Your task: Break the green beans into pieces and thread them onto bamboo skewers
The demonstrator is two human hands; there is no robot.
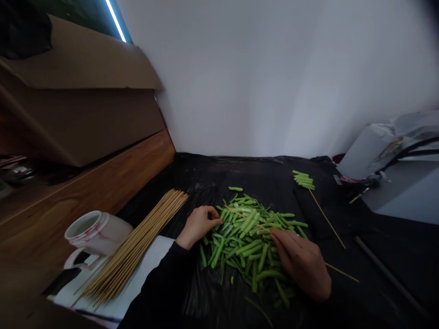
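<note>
A loose heap of cut green bean pieces (219, 249) lies on black plastic sheeting in front of me. My right hand (303, 262) is closed around a thin wooden skewer (342, 272), whose tail sticks out behind the hand. Several bean pieces (250, 222) sit crosswise along this skewer, over the heap, and its bare tip points left. At the heap's left edge, my left hand (200, 224) has thumb and fingers pinched together. Whatever lies between those fingertips is hidden. Farther right rests a finished-looking skewer with a row of bean pieces (303, 179) at one end.
Left of the heap, a bundle of bare skewers (137, 246) leans across a white sheet beside a pale mug (98, 233) tipped at an angle. A cardboard box (92, 114) stands behind. At right are a grey-white box (404, 183) and a dark rod (387, 274).
</note>
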